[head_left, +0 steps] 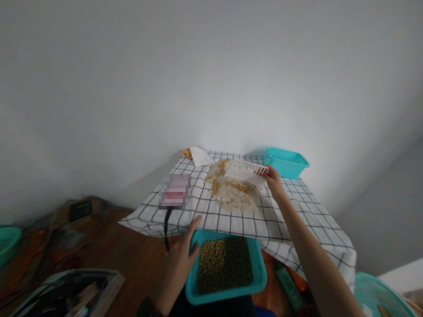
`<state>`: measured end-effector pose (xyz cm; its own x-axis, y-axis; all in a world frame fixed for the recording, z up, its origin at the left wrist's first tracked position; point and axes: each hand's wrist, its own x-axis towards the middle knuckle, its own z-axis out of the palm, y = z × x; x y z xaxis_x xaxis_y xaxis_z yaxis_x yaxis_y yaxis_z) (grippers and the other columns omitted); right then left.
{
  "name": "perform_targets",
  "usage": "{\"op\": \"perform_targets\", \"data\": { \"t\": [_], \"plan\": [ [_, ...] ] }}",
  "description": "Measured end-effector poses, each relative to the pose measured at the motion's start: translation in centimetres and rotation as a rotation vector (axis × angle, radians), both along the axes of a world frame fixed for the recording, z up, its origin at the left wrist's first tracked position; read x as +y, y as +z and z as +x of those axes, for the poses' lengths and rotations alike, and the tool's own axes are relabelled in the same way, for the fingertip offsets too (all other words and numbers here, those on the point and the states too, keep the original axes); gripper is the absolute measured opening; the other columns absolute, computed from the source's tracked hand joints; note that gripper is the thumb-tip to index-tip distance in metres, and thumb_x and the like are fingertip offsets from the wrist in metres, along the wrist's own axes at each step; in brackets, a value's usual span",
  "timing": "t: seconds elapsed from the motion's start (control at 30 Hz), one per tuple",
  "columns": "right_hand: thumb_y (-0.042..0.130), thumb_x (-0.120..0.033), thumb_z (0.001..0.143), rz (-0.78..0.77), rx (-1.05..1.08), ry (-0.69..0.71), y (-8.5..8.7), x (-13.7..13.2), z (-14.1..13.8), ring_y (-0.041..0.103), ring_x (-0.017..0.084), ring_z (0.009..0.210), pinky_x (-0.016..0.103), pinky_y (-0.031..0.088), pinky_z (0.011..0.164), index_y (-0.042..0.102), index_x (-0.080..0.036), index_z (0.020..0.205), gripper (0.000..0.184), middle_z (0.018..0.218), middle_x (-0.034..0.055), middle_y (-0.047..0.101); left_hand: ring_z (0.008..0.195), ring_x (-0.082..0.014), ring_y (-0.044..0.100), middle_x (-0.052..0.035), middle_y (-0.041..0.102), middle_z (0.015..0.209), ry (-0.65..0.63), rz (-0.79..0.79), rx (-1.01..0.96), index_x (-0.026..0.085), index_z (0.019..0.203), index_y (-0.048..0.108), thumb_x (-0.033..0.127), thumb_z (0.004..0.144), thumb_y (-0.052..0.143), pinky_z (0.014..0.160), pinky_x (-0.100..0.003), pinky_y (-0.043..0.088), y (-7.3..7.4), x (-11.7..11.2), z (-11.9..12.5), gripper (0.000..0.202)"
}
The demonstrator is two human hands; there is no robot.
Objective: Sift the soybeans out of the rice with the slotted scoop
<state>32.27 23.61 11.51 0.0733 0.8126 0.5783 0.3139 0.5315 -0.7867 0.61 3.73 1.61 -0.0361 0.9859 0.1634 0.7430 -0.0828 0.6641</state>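
Two hands working | R hand (272, 178) pinching white slotted piece (246, 169), long axis running leftward of hand | L hand (183, 259) gripping bean tray (262, 269) rim

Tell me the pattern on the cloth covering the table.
The white cloth has a thin black grid pattern, shown best in the head view.

So the teal plastic tray (261, 281) is sitting nearest, low in view and roughly level. It's carrying a full layer of beans (224, 264), yellowish ones toward the far left and darker green ones over the rest. The left hand (181, 259) is gripping its left rim. Further back, the white slotted scoop (246, 169) is lying along the far edge of a loose pile of yellow beans and pale grains (231, 193), with the right hand (272, 178) pinching its red-marked right end.
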Motion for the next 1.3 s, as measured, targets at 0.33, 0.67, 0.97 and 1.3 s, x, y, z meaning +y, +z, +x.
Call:
{"op": "perform_targets", "data": {
  "t": [0.33,0.67,0.97,1.3],
  "plan": [
    [0.057,-0.035,0.075,0.047,-0.091,-0.084,0.7,-3.0,-0.8,0.05,0.015,0.063,0.027,0.037,0.06,0.061,-0.02,0.081,0.016,0.068,-0.002,0.059,0.103,-0.0214,0.068,-0.0063,0.07,0.115,-0.013,-0.006,-0.011,0.027,0.151,0.029,0.022,0.09,0.042,0.09,-0.033,0.051,0.7,-0.2,0.2,0.063],
    [0.051,-0.033,0.08,0.059,-0.04,-0.603,1.5,-8.5,4.3,0.06,0.019,0.074,0.028,0.039,0.068,0.064,-0.018,0.085,0.021,0.082,0.0054,0.069,0.096,-0.0227,0.069,-0.0063,0.07,0.105,-0.001,-0.003,0.017,0.027,0.151,0.03,0.023,0.091,0.041,0.087,-0.035,0.051,1.0,-0.4,0.2,0.061],
    [0.06,-0.038,0.07,-0.105,-0.038,-0.785,-1.3,-11.1,6.4,0.056,0.021,0.062,0.029,0.036,0.059,0.068,-0.014,0.084,0.028,0.069,0.0061,0.067,0.105,-0.0216,0.067,-0.005,0.069,0.113,-0.026,0.022,-0.022,0.031,0.151,0.028,0.022,0.091,0.042,0.09,-0.035,0.051,0.7,-0.3,0.2,0.062],
    [0.057,-0.048,0.076,-0.119,0.044,-0.573,-3.5,-11.6,2.3,0.057,0.017,0.057,0.026,0.038,0.053,0.063,-0.015,0.091,0.036,0.071,0.004,0.068,0.099,-0.0211,0.068,-0.0044,0.07,0.105,-0.019,0.025,-0.014,0.03,0.151,0.029,0.023,0.091,0.041,0.086,-0.032,0.051,0.9,-0.4,0.3,0.061]
  ]
}}
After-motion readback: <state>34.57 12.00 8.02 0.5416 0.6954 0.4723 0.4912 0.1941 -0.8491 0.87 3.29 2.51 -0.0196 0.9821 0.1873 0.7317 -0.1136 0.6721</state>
